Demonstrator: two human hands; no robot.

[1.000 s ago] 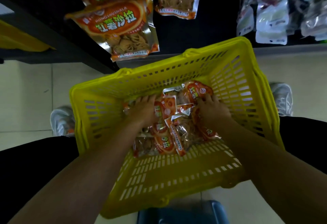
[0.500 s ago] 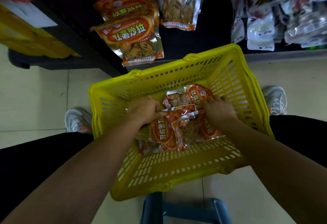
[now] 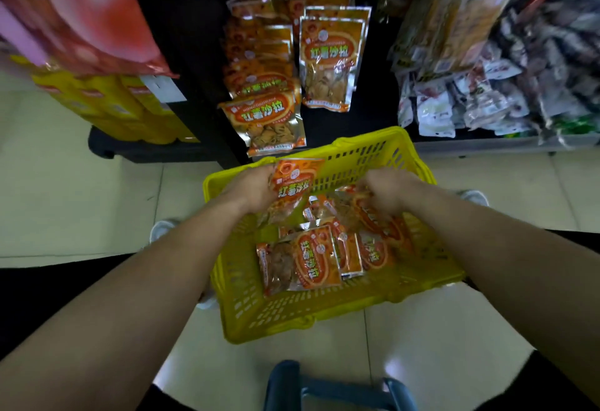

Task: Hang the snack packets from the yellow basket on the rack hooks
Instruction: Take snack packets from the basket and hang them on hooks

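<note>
Head view shows the left hand (image 3: 251, 191) gripping a snack packet (image 3: 293, 183) lifted at twelve o'clock over the yellow basket (image 3: 259, 313), the right hand (image 3: 388, 194) closed on another packet (image 3: 373, 215); light, crinkly, slippery foil, best pinched by the top edge.

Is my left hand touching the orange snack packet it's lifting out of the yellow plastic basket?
Touching. The head view shows the left hand closed on the orange snack packet, fingers wrapped over its left edge above the yellow plastic basket.
</note>
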